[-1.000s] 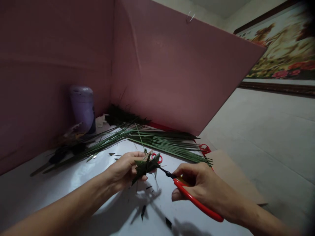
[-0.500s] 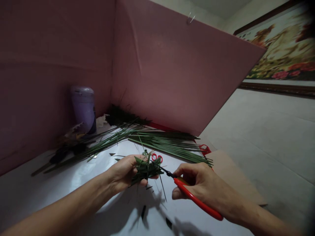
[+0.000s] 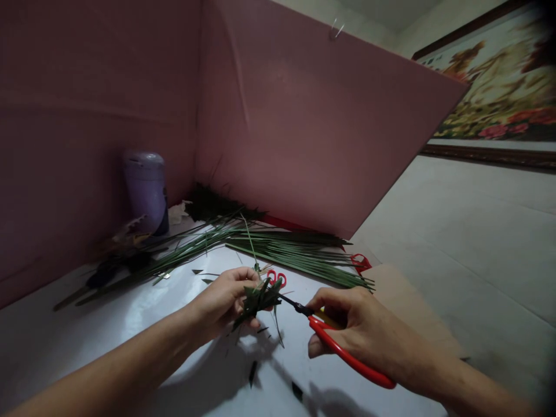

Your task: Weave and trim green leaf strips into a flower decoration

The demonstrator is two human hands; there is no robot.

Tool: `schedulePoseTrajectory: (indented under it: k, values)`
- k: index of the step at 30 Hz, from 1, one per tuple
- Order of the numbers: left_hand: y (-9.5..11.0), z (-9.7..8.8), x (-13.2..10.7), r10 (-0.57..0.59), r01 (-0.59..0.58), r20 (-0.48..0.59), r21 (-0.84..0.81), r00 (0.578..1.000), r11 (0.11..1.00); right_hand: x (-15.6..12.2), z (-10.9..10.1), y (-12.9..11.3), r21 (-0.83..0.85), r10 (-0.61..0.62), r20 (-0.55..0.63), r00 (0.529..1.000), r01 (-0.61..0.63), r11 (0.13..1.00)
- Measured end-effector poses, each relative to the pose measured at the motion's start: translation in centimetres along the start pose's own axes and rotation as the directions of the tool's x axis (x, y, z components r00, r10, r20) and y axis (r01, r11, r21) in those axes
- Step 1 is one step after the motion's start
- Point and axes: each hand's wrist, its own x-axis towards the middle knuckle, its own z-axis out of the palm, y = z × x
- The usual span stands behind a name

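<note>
My left hand [image 3: 230, 298] is closed on a small woven piece of green leaf strips [image 3: 260, 301], with cut ends sticking out and a thin stem rising from it. In my right hand [image 3: 351, 321] is a pair of scissors [image 3: 347, 353] with red handles. The dark blades point left and their tips reach the leaf ends; whether they are closed on a strip I cannot tell. Just behind the leaf piece lie small red scissor handles [image 3: 277, 279] on the white tabletop [image 3: 174, 347].
Long green leaf blades [image 3: 299, 255] lie in bundles across the back. A purple canister [image 3: 147, 194] stands at the left, beside dark items. Pink panels [image 3: 304, 133] rise behind. Leaf scraps [image 3: 252, 373] lie in front, and a beige board [image 3: 412, 307] is at the right.
My left hand has turned the leaf piece, so its strips lie differently and the thin stem now stands up higher. The scissors have shifted very slightly; my right hand still holds them.
</note>
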Motion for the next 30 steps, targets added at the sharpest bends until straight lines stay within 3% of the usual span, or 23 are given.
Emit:
schedulePoseTrajectory:
  k: [21,30]
  values:
    - [-0.2,-0.2,-0.2,0.102,-0.101,0.002,0.190,0.995,0.977,-0.5,-1.6,-1.1,-0.211,-0.047,0.046,0.998,0.056,0.976]
    - [0.2,1.2,-0.9,0.199,-0.174,-0.053,0.303,0.979,0.937,-0.4,-1.7,-1.6,-0.298,-0.089,0.006,0.996,0.087,0.951]
